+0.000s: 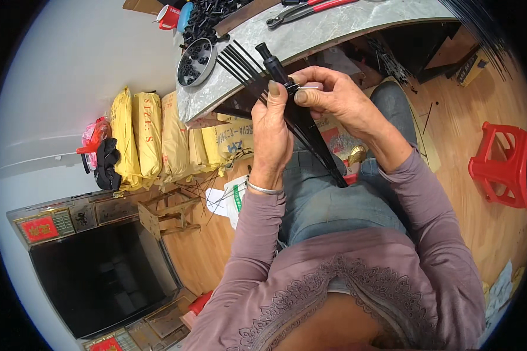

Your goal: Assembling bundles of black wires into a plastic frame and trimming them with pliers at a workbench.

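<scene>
Umbrella frame (pixel 311 133), black and seemingly half-assembled, slanted above the person's lap (pixel 339 205), before the bench's (pixel 357 29) front edge. The left hand (pixel 269 126) clasped its ribs (pixel 240 65), thumb against the hub (pixel 291 88); the right (pixel 348 99) pinched a thin silvery wire (pixel 310 87). Ribs were already bunched, but that wire stretched straight to the right fingertips, so fastening looked unfinished. A round dish (pixel 206 71) of black fittings (pixel 188 71) sat by the bench's left edge.
</scene>
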Motion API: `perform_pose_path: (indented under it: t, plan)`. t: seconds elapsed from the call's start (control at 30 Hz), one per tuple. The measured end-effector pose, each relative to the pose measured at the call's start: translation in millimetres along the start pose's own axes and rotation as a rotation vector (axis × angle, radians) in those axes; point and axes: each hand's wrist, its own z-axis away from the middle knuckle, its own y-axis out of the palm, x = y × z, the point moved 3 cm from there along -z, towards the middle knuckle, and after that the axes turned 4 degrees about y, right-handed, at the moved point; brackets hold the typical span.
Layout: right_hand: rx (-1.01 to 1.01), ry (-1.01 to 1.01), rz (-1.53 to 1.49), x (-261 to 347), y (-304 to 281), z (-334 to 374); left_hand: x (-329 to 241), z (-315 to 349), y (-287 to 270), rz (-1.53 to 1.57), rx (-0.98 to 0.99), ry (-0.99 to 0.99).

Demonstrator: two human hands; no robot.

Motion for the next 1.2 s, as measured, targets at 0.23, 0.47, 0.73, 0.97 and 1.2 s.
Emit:
perform_pose_path:
  t: [0.23, 0.47, 0.73, 0.97, 1.2]
  plan:
    - [-0.027, -0.069, 0.143, 5.6, 1.1, 4.6, 4.6, -1.2, -2.0, 0.017, -0.001, -0.031]
    - [-0.114, -0.183, 0.181, 3.0, 3.3, 9.0, 3.3, 0.4, 2.1, 0.004, -0.067, -0.014]
    - [-0.501, -0.435, 0.187, -2.3, 0.0, 23.3, 5.8, 0.2, -1.9, 0.008, -0.090, -0.035]
    - [-0.483, -0.679, 0.789, 12.3, 21.9, 35.5, 5.6, 3.6, 5.8, -0.026, -0.170, 0.021]
    - [-0.514, -0.666, 0.785, 16.0, 23.9, 39.5, 3.3, 8.7, 9.0, -0.092, -0.217, 0.108]
